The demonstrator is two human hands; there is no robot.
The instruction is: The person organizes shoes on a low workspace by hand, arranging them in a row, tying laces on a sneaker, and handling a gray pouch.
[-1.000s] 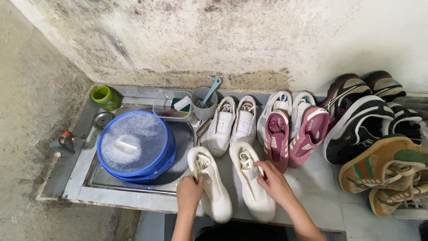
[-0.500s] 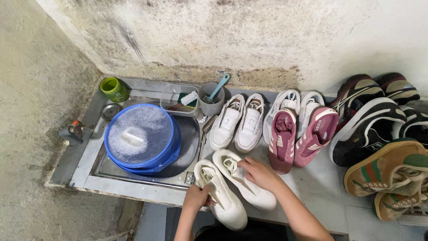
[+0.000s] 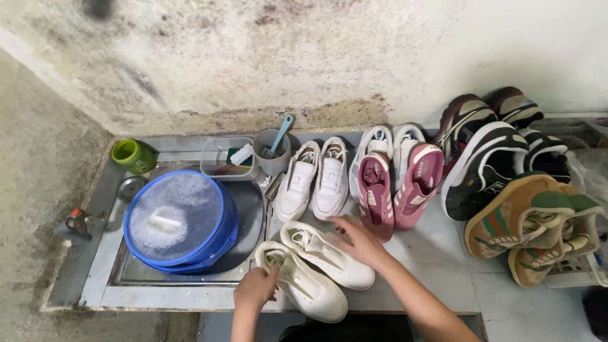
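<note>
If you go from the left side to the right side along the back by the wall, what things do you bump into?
Green cup → clear tub → grey cup with a blue brush → white shoes → pink shoes → black-and-white shoes.

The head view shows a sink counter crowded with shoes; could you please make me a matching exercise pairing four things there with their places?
Things:
1. blue basin
2. green cup
3. pink shoes
4. left hand

Places:
A. at the sink's far left corner
B. on the heel end of the nearer white shoe
C. in the sink, full of suds
D. between the white pair by the wall and the dark shoes

Pairs: 1-C, 2-A, 3-D, 4-B
</note>
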